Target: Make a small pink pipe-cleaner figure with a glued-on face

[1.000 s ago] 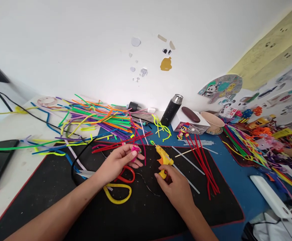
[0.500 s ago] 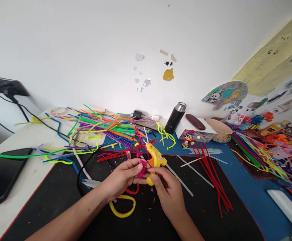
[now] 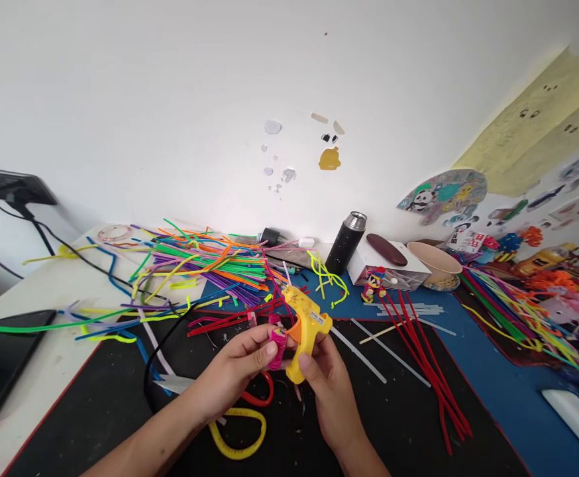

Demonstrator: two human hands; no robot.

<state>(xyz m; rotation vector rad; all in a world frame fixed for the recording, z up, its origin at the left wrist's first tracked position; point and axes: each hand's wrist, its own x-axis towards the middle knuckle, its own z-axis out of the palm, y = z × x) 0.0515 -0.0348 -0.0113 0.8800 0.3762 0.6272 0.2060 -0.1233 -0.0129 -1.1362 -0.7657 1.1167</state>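
Observation:
My left hand pinches a small pink pipe-cleaner piece above the black mat. My right hand grips the handle of a yellow glue gun, lifted off the mat with its nozzle pointing up and left, right beside the pink piece. Both hands meet at the middle of the mat. Red-and-yellow scissors lie under my left wrist.
A heap of coloured pipe cleaners covers the back left. Red pipe cleaners and clear glue sticks lie to the right. A black flask, a white box, a bowl and a phone stand around.
My right hand took the glue gun off the mat and raised it to the pink piece in my left hand. The hands came together. The camera tilted slightly.

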